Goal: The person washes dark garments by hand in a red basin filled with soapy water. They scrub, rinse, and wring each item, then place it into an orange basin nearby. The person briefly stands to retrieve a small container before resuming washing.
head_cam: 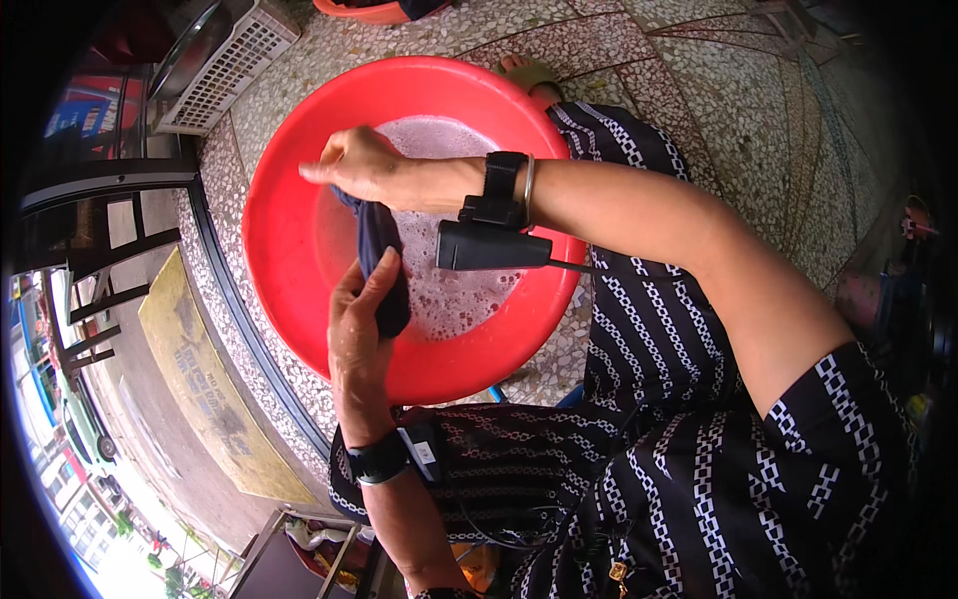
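A wet dark navy cloth (382,232) hangs stretched between my two hands over a red plastic basin (284,187). My right hand (363,168) is at its upper end, with fingers curled and slightly blurred. Lower down, my left hand (359,299) pinches the cloth between thumb and fingers, and a bunched part drapes beside its wrist. Water drops show on the left hand. Foamy, cloudy water (464,299) lies in the basin beneath. The cloth's exact shape is hidden by its folds.
A black device (494,245) is strapped at my right wrist with a cable trailing. A white plastic crate (232,67) holds a metal bowl (191,49). An orange basin (367,9) sits on the terrazzo floor (322,60). A door track (247,322) runs along the left.
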`<state>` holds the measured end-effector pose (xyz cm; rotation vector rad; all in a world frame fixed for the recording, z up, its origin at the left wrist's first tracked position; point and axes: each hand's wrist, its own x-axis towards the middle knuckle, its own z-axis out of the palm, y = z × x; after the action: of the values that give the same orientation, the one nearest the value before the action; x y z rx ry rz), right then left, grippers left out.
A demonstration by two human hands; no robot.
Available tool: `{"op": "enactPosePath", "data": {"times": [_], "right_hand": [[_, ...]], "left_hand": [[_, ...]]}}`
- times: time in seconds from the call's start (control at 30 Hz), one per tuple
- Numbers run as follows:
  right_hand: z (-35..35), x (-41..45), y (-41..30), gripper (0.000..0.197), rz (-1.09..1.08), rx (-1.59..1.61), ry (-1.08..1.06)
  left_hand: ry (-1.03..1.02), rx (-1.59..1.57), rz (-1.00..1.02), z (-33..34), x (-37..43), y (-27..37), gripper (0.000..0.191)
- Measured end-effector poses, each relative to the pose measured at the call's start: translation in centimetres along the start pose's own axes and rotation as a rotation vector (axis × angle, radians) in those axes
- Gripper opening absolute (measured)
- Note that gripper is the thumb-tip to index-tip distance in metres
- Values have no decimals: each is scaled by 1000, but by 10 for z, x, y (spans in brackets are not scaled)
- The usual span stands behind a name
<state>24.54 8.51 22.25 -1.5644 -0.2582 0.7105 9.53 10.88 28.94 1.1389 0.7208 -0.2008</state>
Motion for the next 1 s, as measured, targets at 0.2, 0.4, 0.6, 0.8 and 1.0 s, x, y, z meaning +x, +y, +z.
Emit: {"op": "enactPosePath", "data": {"times": [0.2, 0.4, 0.6, 0.8, 1.0], "right_hand": [[-7, -25, -18, 57, -343, -276, -639], [-28, -41, -33, 62, -84, -49, -901], [-16, -8, -28, 28, 45, 495, -612], [-7, -1, -34, 25, -56, 605, -361], [35, -51, -35, 29, -612, 211, -469]], "left_hand": [[167, 61, 232, -14, -6, 15, 24], [69, -253, 229, -38, -4, 30, 21], [7, -200, 210, -58, -6, 20, 21], [-332, -535, 194, -50, 12, 7, 28], [159, -43, 485, -54, 21, -14, 32]]}}
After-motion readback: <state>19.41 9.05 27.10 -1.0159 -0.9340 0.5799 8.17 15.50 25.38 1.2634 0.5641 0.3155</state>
